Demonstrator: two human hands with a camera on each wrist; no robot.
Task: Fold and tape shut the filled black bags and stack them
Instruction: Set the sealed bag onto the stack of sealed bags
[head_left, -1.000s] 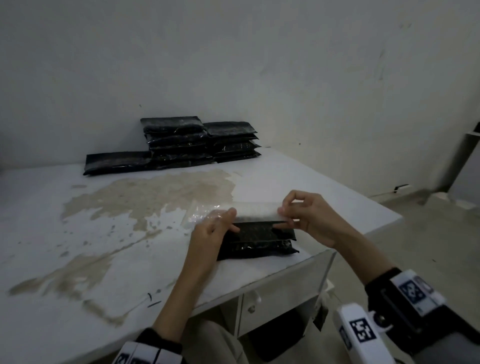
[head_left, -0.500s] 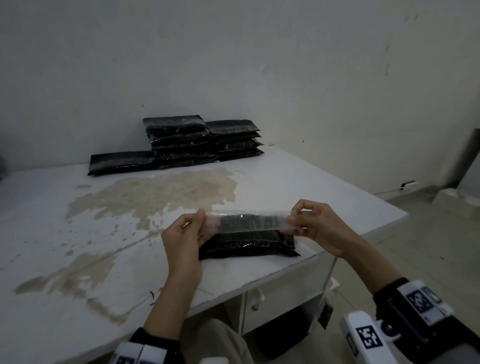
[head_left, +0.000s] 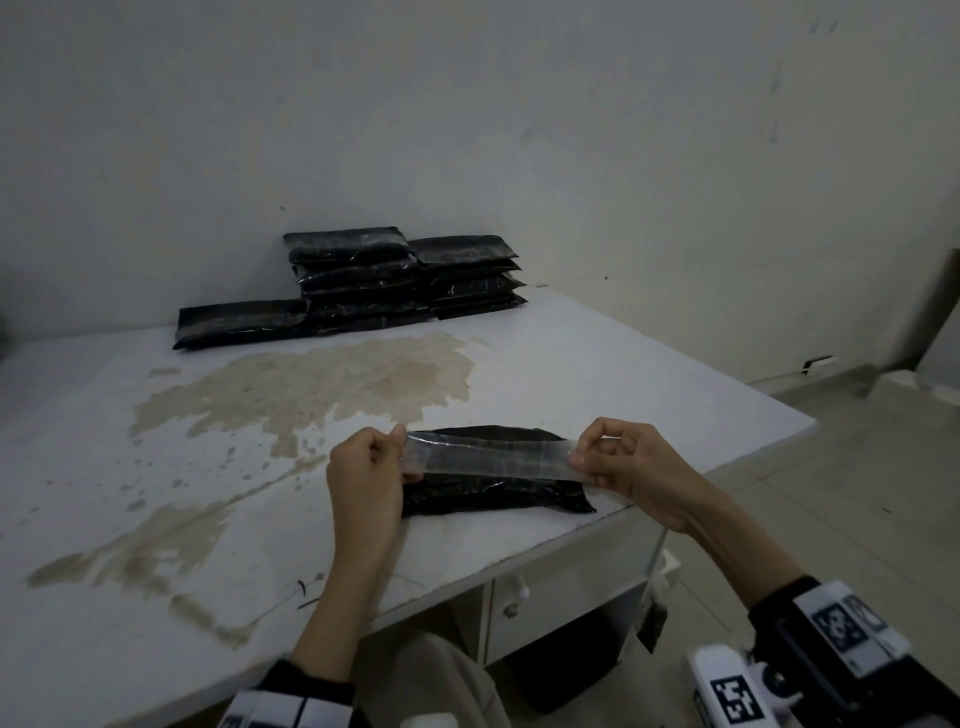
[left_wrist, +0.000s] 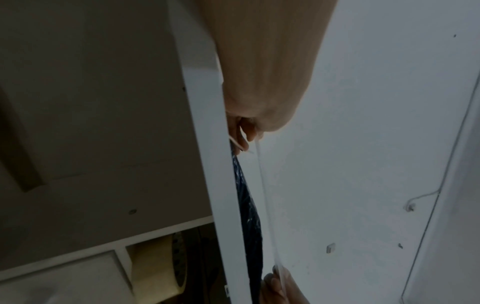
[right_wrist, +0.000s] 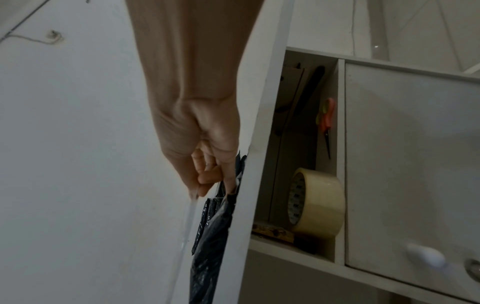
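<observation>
Tape strip (head_left: 488, 458), pinched taut between left hand (head_left: 370, 467) and right hand (head_left: 621, 460) above the folded black bag (head_left: 493, 493) at the surface's (head_left: 597, 374) near edge, should descend level, centred across the fold

- We see a dim, flat, greyish light in the head view, with no hard shadows on the counter (head_left: 597, 364); the lower frame is darkest.
- Straight lines bow toward the edges, most at the right of the frame.
- The strip of tape (head_left: 493, 457) catches a faint sheen.
- In both wrist views the forearm near the top of the frame is soft and out of focus, and the left half of the left wrist view lies in murky shadow.
- The tape roll (right_wrist: 317, 202) is reasonably sharp.
</observation>
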